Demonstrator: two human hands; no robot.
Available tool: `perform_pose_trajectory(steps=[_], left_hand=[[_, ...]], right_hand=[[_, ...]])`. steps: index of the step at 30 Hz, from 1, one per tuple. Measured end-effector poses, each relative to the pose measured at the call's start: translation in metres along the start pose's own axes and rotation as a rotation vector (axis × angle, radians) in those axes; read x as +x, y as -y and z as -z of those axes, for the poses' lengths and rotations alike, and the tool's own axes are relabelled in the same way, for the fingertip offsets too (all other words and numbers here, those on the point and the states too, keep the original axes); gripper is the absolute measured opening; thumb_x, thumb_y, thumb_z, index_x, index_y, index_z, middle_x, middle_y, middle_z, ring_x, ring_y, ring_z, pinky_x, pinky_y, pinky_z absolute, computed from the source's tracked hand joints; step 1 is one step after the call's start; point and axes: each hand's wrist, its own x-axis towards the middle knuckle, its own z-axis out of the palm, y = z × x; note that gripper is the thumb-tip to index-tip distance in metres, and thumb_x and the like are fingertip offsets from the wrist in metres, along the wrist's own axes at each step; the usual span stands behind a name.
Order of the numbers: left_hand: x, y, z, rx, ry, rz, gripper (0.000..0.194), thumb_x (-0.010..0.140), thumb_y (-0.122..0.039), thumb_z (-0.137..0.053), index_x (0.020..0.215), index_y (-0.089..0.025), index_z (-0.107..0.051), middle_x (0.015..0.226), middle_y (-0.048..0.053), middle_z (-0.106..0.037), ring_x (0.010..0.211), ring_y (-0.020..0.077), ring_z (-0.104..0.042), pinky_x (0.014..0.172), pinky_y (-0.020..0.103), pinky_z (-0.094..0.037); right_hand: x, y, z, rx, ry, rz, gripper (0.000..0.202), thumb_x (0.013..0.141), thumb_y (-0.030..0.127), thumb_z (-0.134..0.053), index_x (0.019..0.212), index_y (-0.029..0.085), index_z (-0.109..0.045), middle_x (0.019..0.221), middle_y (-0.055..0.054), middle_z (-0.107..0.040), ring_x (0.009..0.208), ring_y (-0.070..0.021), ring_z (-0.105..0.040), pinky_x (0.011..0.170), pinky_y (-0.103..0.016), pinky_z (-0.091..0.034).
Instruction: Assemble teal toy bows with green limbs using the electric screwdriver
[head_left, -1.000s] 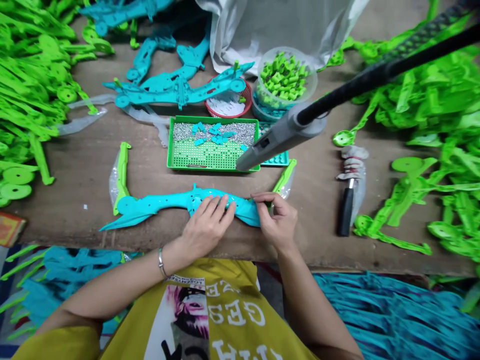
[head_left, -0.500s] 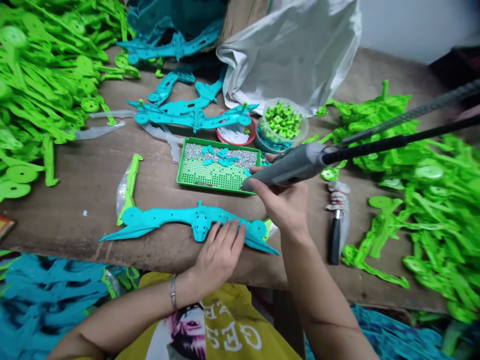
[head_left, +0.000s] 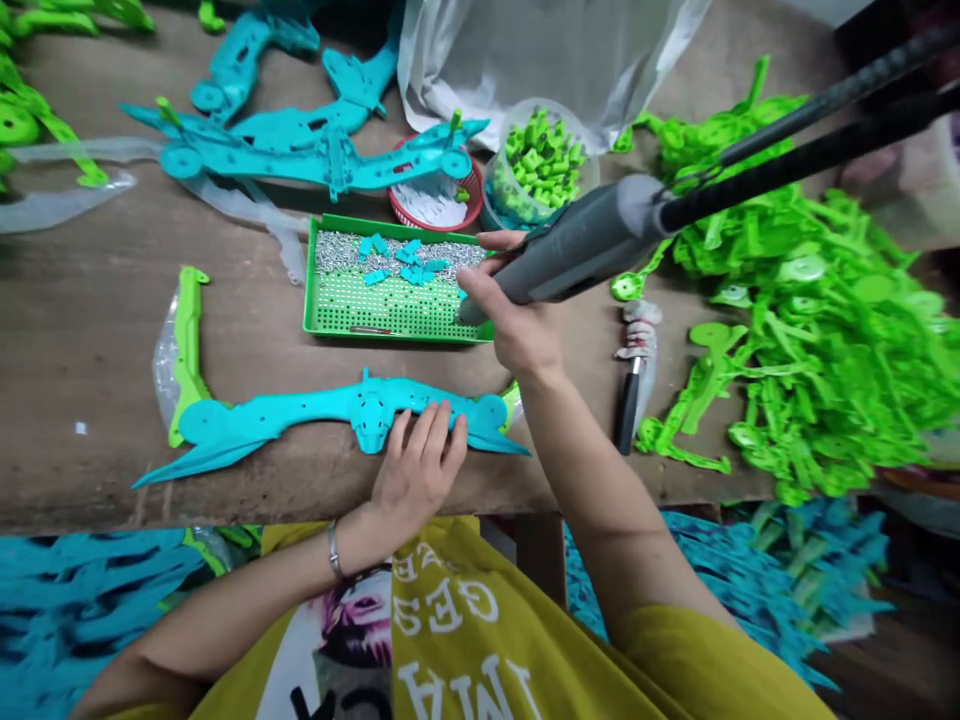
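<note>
A blue plastic bow-shaped part (head_left: 307, 412) lies lengthwise along the near side of the table. My left hand (head_left: 416, 465) rests on its right half, fingers stretched flat and a little spread. My right hand (head_left: 525, 335) is wrapped round the lower body of a grey electric screwdriver (head_left: 592, 230). The tool leans down and left, its lower end over the right end of a green tray (head_left: 330, 310). In that tray lie many small screws (head_left: 345, 250) and several small blue pieces (head_left: 411, 268). A green curved arm (head_left: 187, 350) sits by the bow part's left end.
Another blue assembly (head_left: 262, 150) lies behind the tray, beside a red basket (head_left: 475, 205) and a clear tub of small green pieces (head_left: 544, 160). A black-handled tool (head_left: 628, 408) and a large heap of green parts (head_left: 817, 330) lie to the right.
The view has shifted, so the table's contents sit further left and higher. My left hand stays on the bow part; the screwdriver remains in my right hand over the tray's right end.
</note>
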Motion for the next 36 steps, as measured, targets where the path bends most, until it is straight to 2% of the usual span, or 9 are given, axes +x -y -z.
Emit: perform_pose_trajectory(steps=[5, 9, 14, 18, 21, 27, 29, 33, 36], left_hand=[[-0.002, -0.005, -0.002, 0.026, -0.044, 0.021, 0.043, 0.095, -0.011, -0.047, 0.136, -0.018, -0.054, 0.136, 0.017, -0.061, 0.128, 0.0279, -0.056, 0.108, 0.049, -0.038], [-0.001, -0.008, -0.007, 0.047, -0.07, 0.044, 0.041, 0.094, -0.012, -0.049, 0.135, -0.019, -0.055, 0.134, 0.018, -0.062, 0.126, 0.028, -0.057, 0.107, 0.048, -0.04], [0.001, -0.012, -0.01, 0.076, -0.122, 0.065, 0.038, 0.094, -0.011, -0.047, 0.13, -0.017, -0.057, 0.13, 0.018, -0.065, 0.122, 0.0283, -0.061, 0.102, 0.046, -0.044], [0.0, -0.012, -0.011, 0.082, -0.124, 0.06, 0.039, 0.094, -0.011, -0.048, 0.132, -0.016, -0.055, 0.13, 0.019, -0.065, 0.122, 0.0284, -0.061, 0.101, 0.044, -0.044], [0.001, -0.012, -0.01, 0.09, -0.12, 0.051, 0.039, 0.093, -0.013, -0.048, 0.132, -0.014, -0.054, 0.129, 0.019, -0.065, 0.122, 0.0286, -0.062, 0.101, 0.043, -0.045], [0.002, -0.013, -0.009, 0.123, -0.091, 0.053, 0.056, 0.094, -0.021, -0.055, 0.147, -0.022, -0.04, 0.129, 0.017, -0.066, 0.12, 0.0264, -0.063, 0.099, 0.039, -0.045], [0.0, -0.016, -0.01, 0.136, -0.08, 0.057, 0.057, 0.093, -0.022, -0.056, 0.148, -0.022, -0.039, 0.13, 0.018, -0.065, 0.121, 0.0269, -0.063, 0.099, 0.039, -0.045], [-0.002, -0.021, -0.011, 0.166, -0.023, 0.069, 0.055, 0.093, -0.023, -0.054, 0.147, -0.023, -0.041, 0.134, 0.018, -0.063, 0.124, 0.0273, -0.061, 0.098, 0.039, -0.044], [-0.003, -0.023, -0.009, 0.183, 0.01, 0.053, 0.055, 0.093, -0.024, -0.054, 0.146, -0.022, -0.041, 0.135, 0.019, -0.062, 0.127, 0.0283, -0.059, 0.098, 0.04, -0.044]], right_hand=[[0.002, -0.013, 0.001, 0.087, -0.094, 0.017, 0.025, 0.077, 0.041, -0.077, 0.08, 0.024, -0.059, 0.061, 0.006, -0.058, 0.057, -0.012, -0.062, 0.06, -0.028, -0.052], [0.001, -0.024, -0.004, 0.144, -0.159, 0.107, 0.022, 0.081, 0.037, -0.072, 0.094, 0.026, -0.059, 0.055, 0.009, -0.055, 0.048, -0.012, -0.056, 0.055, -0.028, -0.049], [0.001, -0.033, -0.011, 0.176, -0.152, 0.153, 0.023, 0.08, 0.031, -0.07, 0.097, 0.026, -0.054, 0.056, 0.01, -0.056, 0.048, -0.0127, -0.054, 0.056, -0.03, -0.049], [0.003, -0.039, -0.015, 0.157, -0.153, 0.144, 0.018, 0.079, 0.027, -0.068, 0.089, 0.024, -0.054, 0.056, 0.009, -0.057, 0.048, -0.0124, -0.054, 0.058, -0.03, -0.049], [0.005, -0.043, -0.016, 0.141, -0.16, 0.127, 0.015, 0.079, 0.031, -0.066, 0.084, 0.024, -0.053, 0.055, 0.008, -0.056, 0.047, -0.0119, -0.053, 0.057, -0.03, -0.048], [0.008, -0.051, -0.018, 0.106, -0.179, 0.096, 0.02, 0.075, 0.035, -0.067, 0.086, 0.025, -0.053, 0.053, 0.01, -0.051, 0.045, -0.0121, -0.052, 0.054, -0.03, -0.048], [0.009, -0.053, -0.018, 0.135, -0.165, 0.086, 0.023, 0.074, 0.034, -0.068, 0.088, 0.025, -0.052, 0.053, 0.01, -0.051, 0.044, -0.0119, -0.051, 0.052, -0.029, -0.046], [0.01, -0.046, -0.019, 0.175, -0.13, 0.081, 0.022, 0.076, 0.031, -0.069, 0.09, 0.025, -0.053, 0.053, 0.01, -0.052, 0.045, -0.012, -0.051, 0.053, -0.03, -0.046], [0.005, -0.025, -0.017, 0.171, -0.157, 0.091, 0.019, 0.077, 0.032, -0.068, 0.088, 0.025, -0.054, 0.053, 0.009, -0.05, 0.046, -0.013, -0.051, 0.055, -0.032, -0.048]])
